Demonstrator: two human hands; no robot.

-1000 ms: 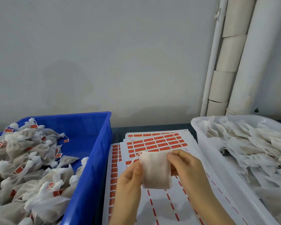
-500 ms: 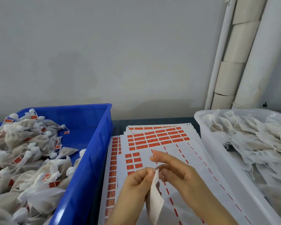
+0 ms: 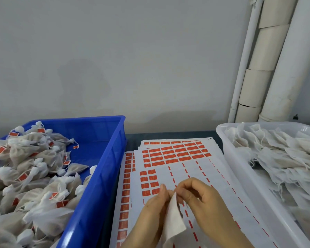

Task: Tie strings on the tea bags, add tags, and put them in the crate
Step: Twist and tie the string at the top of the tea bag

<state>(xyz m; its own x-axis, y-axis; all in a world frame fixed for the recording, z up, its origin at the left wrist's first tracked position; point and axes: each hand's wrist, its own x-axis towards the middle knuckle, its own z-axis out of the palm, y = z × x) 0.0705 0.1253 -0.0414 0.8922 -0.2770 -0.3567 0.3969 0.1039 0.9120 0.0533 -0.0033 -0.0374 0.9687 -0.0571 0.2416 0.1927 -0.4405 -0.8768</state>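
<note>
Over the near edge of the table (image 3: pixel 168 136), the left hand (image 3: pixel 151 212) and right hand (image 3: pixel 206 201) both pinch the top of one tea bag (image 3: pixel 174 219), which hangs limp above the tag sheets (image 3: pixel 177 154) — its string is too fine to make out. To tie well, I judge, the mouth should be gathered tight in the pinch and the knot cinched just below, without letting the soft mesh slip or tear. Farther back, the blue crate (image 3: pixel 118 153) of tagged bags (image 3: pixel 34 176) runs along the left edge and the white tub (image 3: pixel 224 140) of untied bags (image 3: pixel 276 158) along the right.
</note>
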